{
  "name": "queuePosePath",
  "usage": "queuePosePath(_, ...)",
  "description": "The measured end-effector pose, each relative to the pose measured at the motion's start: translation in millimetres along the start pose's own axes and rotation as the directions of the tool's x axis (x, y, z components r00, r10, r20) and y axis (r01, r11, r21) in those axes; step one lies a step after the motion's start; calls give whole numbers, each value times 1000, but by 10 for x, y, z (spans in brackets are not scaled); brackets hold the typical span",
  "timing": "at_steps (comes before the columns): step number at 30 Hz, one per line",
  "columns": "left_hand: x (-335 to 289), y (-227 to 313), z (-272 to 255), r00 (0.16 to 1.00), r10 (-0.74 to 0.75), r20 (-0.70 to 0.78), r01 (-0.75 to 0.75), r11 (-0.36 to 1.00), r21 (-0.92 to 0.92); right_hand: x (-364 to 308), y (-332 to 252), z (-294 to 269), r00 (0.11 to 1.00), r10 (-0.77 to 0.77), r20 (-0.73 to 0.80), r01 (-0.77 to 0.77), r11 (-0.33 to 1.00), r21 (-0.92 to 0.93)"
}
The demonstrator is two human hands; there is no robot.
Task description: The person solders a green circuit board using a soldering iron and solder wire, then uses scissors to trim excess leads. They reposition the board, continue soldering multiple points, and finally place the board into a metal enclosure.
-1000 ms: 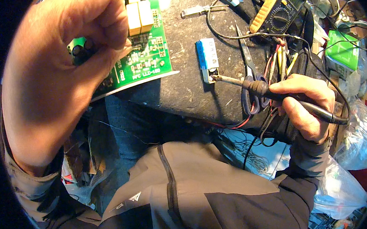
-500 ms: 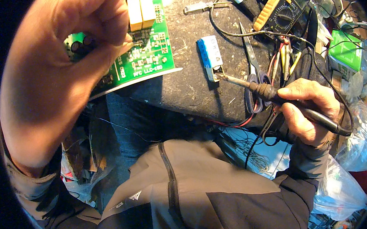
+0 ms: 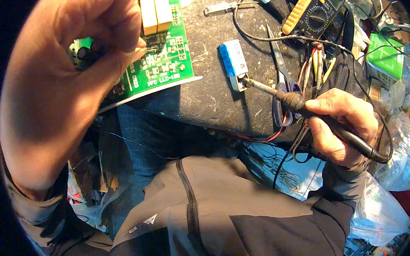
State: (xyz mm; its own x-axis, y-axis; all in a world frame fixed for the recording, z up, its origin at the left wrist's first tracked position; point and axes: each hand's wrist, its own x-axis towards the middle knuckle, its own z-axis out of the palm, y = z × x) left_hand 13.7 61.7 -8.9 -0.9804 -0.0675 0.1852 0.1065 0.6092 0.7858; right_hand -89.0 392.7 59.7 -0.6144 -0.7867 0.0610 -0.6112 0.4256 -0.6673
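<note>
I see a green circuit board (image 3: 166, 64) with white printing and two yellow blocks at the desk's (image 3: 212, 99) left edge. The desk is dark grey, flecked with pale specks. Near its front edge lies a blue-and-white component (image 3: 234, 64). The soldering iron (image 3: 302, 105) I see has a black handle and a silvery tip. At the far right edge sit a yellow-and-black multimeter (image 3: 314, 6), black-handled scissors (image 3: 279, 76) and a green box (image 3: 390, 53).

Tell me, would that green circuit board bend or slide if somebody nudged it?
The green circuit board looks flat and rigid, so it would probably stay stiff rather than flop. It overhangs the edge of the dark worktop, so a push might tip it off. The left hand over it probably steadies it.
</note>
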Motion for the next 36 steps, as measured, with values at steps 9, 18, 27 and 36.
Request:
queuePosePath(9,149,465,112,987,95,-129,-96,995,-2,-35,-15,-50,999,-36,-14,35,998,-59)
queuePosePath(18,162,450,8,996,78,-51,-70,986,152,-109,-80,115,955,0,-297,99,943,318)
queuePosePath(27,112,371,81,981,132,-140,-122,990,76,107,-155,349,979,67,-194,32,884,466)
queuePosePath(36,207,422,-44,990,137,-18,-133,979,155,206,-126,460,981,-32,-193,107,913,394)
